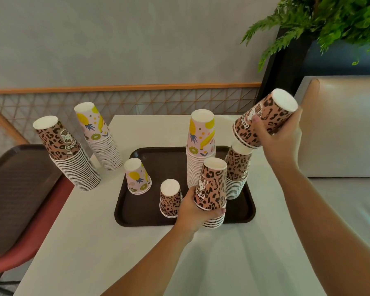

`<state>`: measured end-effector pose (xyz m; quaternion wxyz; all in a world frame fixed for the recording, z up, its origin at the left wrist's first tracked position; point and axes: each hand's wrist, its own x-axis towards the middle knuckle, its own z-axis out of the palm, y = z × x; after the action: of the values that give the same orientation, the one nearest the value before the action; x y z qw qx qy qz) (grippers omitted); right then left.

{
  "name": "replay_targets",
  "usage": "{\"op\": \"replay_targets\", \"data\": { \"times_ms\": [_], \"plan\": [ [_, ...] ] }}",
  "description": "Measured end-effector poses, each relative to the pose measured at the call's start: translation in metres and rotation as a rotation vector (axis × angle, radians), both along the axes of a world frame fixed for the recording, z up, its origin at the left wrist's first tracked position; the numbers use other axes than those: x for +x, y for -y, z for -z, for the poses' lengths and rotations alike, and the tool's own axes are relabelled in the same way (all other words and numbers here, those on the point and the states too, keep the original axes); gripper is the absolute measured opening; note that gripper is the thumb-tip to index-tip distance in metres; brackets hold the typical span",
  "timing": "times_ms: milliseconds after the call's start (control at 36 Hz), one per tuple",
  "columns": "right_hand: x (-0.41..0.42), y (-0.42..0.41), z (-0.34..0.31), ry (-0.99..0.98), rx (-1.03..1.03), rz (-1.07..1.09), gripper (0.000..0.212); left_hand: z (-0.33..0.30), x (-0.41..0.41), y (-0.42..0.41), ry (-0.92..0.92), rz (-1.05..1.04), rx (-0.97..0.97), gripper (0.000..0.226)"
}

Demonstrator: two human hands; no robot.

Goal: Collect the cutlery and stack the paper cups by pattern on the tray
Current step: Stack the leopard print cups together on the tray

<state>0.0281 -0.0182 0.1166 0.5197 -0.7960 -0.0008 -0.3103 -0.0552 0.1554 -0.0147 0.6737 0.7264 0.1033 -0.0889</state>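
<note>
The leopard-print cups (265, 118) in the right hand (280, 135) are a short nested bundle, held in the air just above the leopard stack (237, 174) at the tray's far right corner, and tilted so the white bottom points up and to the right while the open rims face down-left toward that stack. Paper cups like these are probably very light, thin-walled and easy to crush, so a gentle wrap around the mid-wall looks wiser than a squeeze near the rim; the right fingers curl round the wall in just that way. The left hand (195, 212) grips another short leopard stack (213, 189) low on its side, and this one stands nearly upright, mouths down, at the near edge of the brown tray (141, 218). Also on the tray, all mouth-down with long axes roughly vertical, are a tall fruit-print stack (199, 150), a single fruit-print cup (138, 177) and a small leopard cup (170, 198). Off the tray on the white tabletop (115, 253) lean two taller stacks, one leopard (68, 154) and one fruit-print (100, 137). I see no cutlery. A second tray (17, 189) rests on a red chair (30, 248) to the left.
</note>
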Motion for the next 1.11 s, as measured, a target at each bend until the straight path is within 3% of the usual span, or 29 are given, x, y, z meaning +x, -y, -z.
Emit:
{"op": "replay_targets", "data": {
  "times_ms": [250, 389, 528, 750, 917, 1111],
  "plan": [
    [-0.005, -0.005, 0.038, -0.182, -0.149, -0.109, 0.077, -0.001, 0.001, 0.002, 0.013, 0.005, -0.017, 0.079],
    [-0.022, -0.011, 0.039, -0.077, -0.273, -0.034, 0.085, -0.006, 0.0, 0.004, 0.015, 0.015, -0.017, 0.083],
    [-0.044, -0.021, 0.038, -0.055, -0.24, -0.253, 0.077, -0.007, -0.001, 0.005, 0.014, -0.001, -0.008, 0.088],
    [-0.059, -0.037, 0.06, -0.355, -0.268, -0.487, 0.081, -0.016, -0.006, 0.009, 0.082, 0.034, -0.086, 0.074],
    [-0.061, -0.039, 0.06, -0.409, -0.181, -0.45, 0.074, -0.014, -0.008, 0.008, 0.107, 0.101, -0.079, 0.088],
    [-0.055, -0.037, 0.05, -0.342, -0.156, -0.338, 0.071, -0.013, -0.009, 0.01, 0.085, 0.088, -0.069, 0.075]
  ]
}}
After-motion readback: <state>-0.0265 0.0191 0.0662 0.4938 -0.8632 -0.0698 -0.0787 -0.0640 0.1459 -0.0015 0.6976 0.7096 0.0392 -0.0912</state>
